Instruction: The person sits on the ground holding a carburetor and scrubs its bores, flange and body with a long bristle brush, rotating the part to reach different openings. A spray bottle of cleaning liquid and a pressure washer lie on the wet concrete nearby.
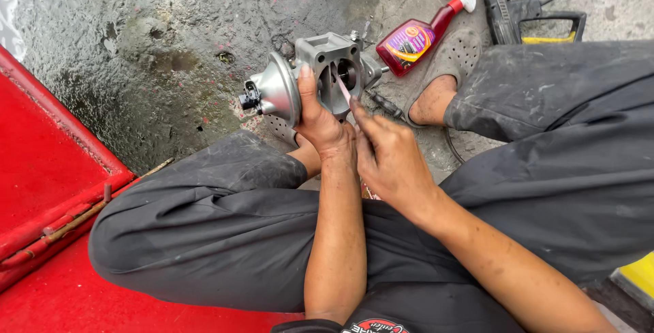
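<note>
Gripping tight, left hand (318, 120) clamps the grey metal valve housing (310, 77) above the knees, while right hand (388, 156) pinches a thin pink stick (343, 90) into its bore (red spray bottle (422, 30) lies far right on wet concrete floor (170, 47)).

Metal valve housing (320, 74) held above the ground, ahead of both knees. Left hand (319, 118) grips it from below; right hand (390, 156) just right, thin tool (343, 90) tip in the housing bore. Spray bottle (424, 30) lies behind-right, beside the sandalled foot (443, 77). Raised panel (48, 169) at left.
</note>
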